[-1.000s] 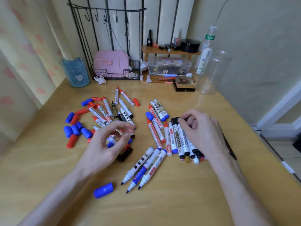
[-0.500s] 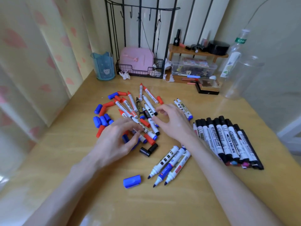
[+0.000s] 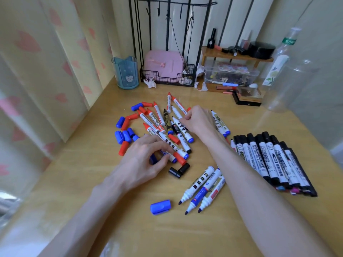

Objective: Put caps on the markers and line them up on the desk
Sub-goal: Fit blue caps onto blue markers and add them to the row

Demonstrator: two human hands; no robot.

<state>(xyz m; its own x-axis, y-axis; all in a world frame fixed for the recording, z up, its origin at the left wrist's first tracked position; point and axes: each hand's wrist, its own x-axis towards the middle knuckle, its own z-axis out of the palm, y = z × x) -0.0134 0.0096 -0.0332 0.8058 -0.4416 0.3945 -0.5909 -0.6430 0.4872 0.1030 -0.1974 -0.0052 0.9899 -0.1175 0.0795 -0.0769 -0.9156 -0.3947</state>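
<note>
head view. left hand [image 3: 146,160] sits on the near edge of the loose marker pile [image 3: 163,125] at mid desk [image 3: 167,236], fingers curled, thumb and forefinger pinching a blue-ended marker [image 3: 171,158]. right hand [image 3: 199,121] is over the pile's far side, fingers curled in narrow, tips pinching a white-barrelled marker [image 3: 185,135]; i cannot tell how firm that hold is. the row of capped black markers [image 3: 274,160] lies side by side at the right of the desk, just beside the right forearm. three uncapped blue markers [image 3: 202,188] lie together near me, tips toward the camera, with a loose blue cap [image 3: 160,206] beside them. two black caps [image 3: 179,169] touch each other just off the left thumb. red and blue caps [image 3: 126,134] are scattered left of the pile. at the back: blue pen cup [image 3: 126,75], wire rack [image 3: 167,80] holding a pink case [image 3: 163,65].
</note>
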